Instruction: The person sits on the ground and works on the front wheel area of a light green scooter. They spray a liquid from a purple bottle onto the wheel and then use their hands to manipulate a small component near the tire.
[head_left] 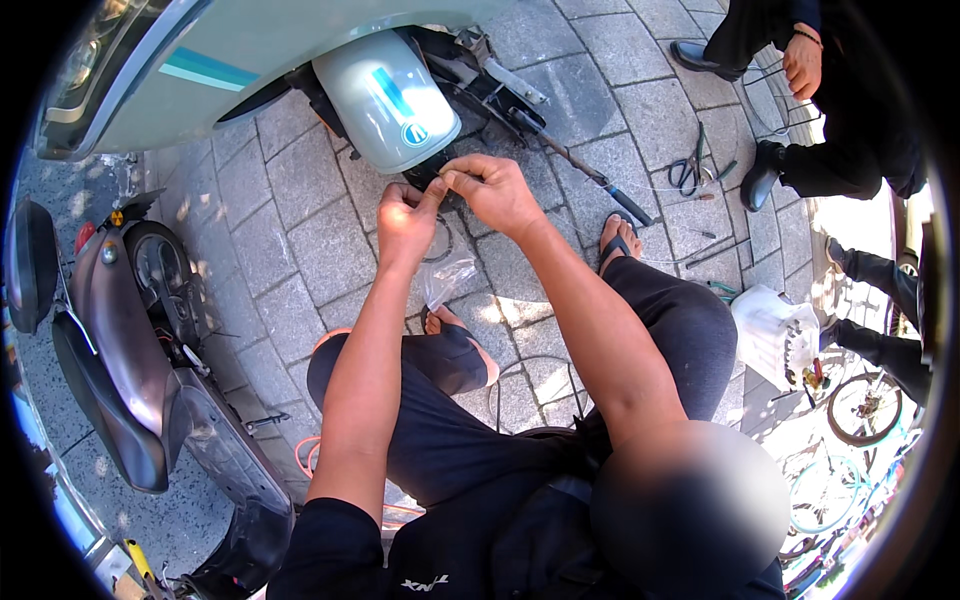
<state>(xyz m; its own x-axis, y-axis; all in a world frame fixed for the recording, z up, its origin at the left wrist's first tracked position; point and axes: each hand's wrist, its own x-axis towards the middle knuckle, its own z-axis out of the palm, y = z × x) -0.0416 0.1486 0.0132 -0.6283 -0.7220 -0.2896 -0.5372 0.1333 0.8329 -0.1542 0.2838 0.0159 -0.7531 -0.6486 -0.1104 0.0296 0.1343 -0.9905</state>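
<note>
Both my hands meet fingertip to fingertip below the rounded end of a pale green mudguard (pixel 395 105) with blue stripes. My left hand (pixel 405 225) is closed in a pinch, thumb and fingers pressed together. Beside it, my right hand (pixel 495 195) also pinches, bent over from the right. What lies between the fingers is too small to make out. A dark part (pixel 430 168) sticks out under the mudguard, right at my fingertips. Above, the mudguard adjoins a larger pale green body panel (pixel 330 30). A clear plastic bag (pixel 447 275) lies on the paving below my hands.
A long bar with a blue grip (pixel 630 205) slants to the right. Pliers (pixel 687 172) lie farther right, near a person's black shoe (pixel 762 178). A parked scooter (pixel 120 330) stands at left. A whitish container (pixel 775 338) and a bicycle wheel (pixel 865 410) are at right.
</note>
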